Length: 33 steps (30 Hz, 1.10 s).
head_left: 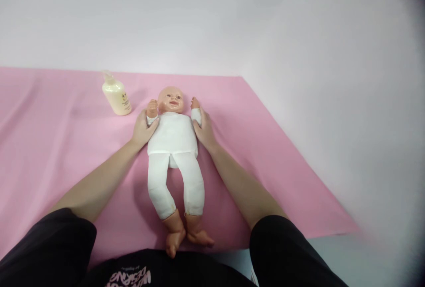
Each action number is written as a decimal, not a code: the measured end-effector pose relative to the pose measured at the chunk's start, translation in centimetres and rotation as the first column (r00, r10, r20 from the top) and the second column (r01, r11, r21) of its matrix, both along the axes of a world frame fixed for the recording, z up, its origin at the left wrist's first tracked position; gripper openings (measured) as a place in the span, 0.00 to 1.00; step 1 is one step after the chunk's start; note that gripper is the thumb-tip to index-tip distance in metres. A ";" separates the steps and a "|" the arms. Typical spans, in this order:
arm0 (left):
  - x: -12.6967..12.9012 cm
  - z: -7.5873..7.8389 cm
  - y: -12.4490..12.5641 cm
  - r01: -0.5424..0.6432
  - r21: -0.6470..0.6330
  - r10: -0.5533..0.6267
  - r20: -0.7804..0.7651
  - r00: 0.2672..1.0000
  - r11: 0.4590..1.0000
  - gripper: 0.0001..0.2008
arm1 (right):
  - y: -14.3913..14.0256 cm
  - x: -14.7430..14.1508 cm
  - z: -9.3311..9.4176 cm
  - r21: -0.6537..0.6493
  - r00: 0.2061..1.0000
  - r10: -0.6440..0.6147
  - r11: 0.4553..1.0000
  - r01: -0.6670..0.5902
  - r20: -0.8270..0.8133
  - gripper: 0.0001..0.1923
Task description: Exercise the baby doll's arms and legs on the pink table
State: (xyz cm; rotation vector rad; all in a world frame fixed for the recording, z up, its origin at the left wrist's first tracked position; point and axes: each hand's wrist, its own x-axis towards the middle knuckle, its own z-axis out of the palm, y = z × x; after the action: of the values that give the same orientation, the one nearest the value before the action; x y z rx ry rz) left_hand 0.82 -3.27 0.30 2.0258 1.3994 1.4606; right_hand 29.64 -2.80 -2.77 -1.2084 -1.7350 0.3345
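A baby doll (172, 134) with a white cloth body and plastic head, hands and feet lies face up, its feet toward me. Around its arm on the left side, my left hand (143, 128) is closed, thumb over the white sleeve. My right hand (205, 131) grips the doll's other arm in the same way, thumb toward the chest. Both of the doll's hands stick up past my fingers. Some of my fingertips are hidden behind its arms.
Left of the doll's head stands a pump bottle (117, 97) of pale yellow liquid. Everything rests on a pink cloth (66, 145) covering the table. The table's right edge slants beside my right arm, and a white wall (166, 21) rises behind.
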 end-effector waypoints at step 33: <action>-0.7 -1.0 0.9 -0.037 -0.027 0.040 0.155 0.987 0.999 0.36 | -1.2 -0.8 1.4 -0.017 0.986 -0.046 0.999 0.044 -0.159 0.36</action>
State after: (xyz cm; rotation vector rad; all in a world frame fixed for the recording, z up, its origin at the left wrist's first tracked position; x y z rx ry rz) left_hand 0.13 -2.40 -0.65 1.8365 1.3919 1.5735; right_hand 28.87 -4.00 -1.40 -1.1955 -1.5680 0.4058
